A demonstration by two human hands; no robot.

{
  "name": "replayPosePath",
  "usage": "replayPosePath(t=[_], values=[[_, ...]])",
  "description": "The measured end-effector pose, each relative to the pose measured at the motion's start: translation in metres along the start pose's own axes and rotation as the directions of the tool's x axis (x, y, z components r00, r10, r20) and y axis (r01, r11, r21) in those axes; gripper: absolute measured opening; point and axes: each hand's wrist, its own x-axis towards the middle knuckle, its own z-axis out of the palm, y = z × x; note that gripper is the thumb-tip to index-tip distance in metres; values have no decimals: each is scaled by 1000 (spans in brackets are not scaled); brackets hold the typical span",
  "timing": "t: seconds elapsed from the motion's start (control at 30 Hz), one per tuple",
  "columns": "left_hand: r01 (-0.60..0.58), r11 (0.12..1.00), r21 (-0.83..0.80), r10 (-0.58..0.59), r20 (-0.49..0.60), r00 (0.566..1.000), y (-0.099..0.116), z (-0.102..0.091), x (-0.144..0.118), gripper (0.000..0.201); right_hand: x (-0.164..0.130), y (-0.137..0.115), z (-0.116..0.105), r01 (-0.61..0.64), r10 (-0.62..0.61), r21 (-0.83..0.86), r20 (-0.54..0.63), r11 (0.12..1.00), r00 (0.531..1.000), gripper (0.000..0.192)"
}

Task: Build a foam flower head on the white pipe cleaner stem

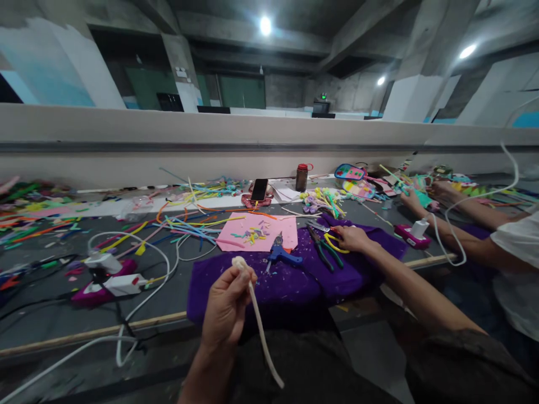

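My left hand (pixel 227 294) is closed on a cream pipe cleaner (pixel 263 339), pinching it just below a bunched, knot-like top. Its long tail hangs down to the right. On the purple cloth (pixel 256 292), my right hand (pixel 354 239) has its fingers curled on the yellow-handled scissors (pixel 334 244), whose blades point left. Green-handled pliers (pixel 326 252) lie just left of the scissors. A blue glue gun (pixel 284 255) rests between my two hands, its nozzle area over the edge of a pink sheet (pixel 236 227) scattered with small pipe cleaner pieces.
Loose coloured pipe cleaners (pixel 189 221) spread left of the sheet. Behind stand a phone (pixel 260 189), a brown bottle (pixel 301 178) and a bundle of pastel pieces (pixel 322 202). White cables run from a power strip (pixel 105 286). At right, a co-worker's hands (pixel 412 201) hold turquoise material.
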Motion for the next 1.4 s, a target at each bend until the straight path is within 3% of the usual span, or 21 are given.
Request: replayPosePath(t=[0.13, 0.27, 0.47, 0.57, 0.63, 0.7, 0.77, 0.87, 0.97, 1.03, 1.1, 1.27, 1.4], values=[[60, 998, -13, -60, -16, 998, -13, -1, 3, 17, 15, 2, -3, 3, 2, -90, 54, 996, 999, 63], [103, 995, -13, -103, -39, 994, -15, -4, 5, 17, 20, 9, -17, -14, 22, -163, 42, 987, 999, 64], [88, 996, 4, -88, -54, 995, -15, -5, 4, 17, -10, 30, -38, -61, 47, -182, -79, 981, 996, 61], [74, 997, 27, -71, -74, 995, -14, -3, 6, 18, -37, 33, -28, -78, 68, -34, -232, 996, 970, 62], [62, 997, 48, -57, -95, 994, -12, 1, 9, 19, -57, 22, -15, -2, 110, 246, -426, 969, 898, 65], [67, 995, 75, -60, -97, 994, -10, 5, 11, 19, -78, -1, -2, 134, 239, 573, -528, 809, 815, 72], [86, 994, 66, -81, -69, 994, -9, 9, 14, 20, -97, -33, 6, 292, 316, 780, -521, 554, 793, 77], [124, 992, 21, -124, -20, 992, -11, 9, 16, 22, -120, -85, 9, 347, 211, 932, -361, 104, 908, 81], [128, 992, 8, -128, -36, 991, -13, 4, 14, 25, -130, -129, 8, 272, 72, 957, -266, -100, 961, 67], [122, 993, 8, -121, -51, 991, -13, -3, 11, 26, -130, -151, 9, 214, -37, 963, -223, -165, 974, 60], [115, 993, 16, -113, -66, 991, -13, -10, 8, 26, -129, -165, 11, 173, -124, 971, -195, -167, 973, 58], [95, 995, 13, -94, -40, 995, -16, -21, 3, 24, -130, -179, 12, 145, -286, 989, -150, -37, 946, 66], [94, 995, -30, -94, -6, 996, -21, -21, 3, 21, -132, -184, 16, 168, -250, 975, -128, 145, 960, 73]])
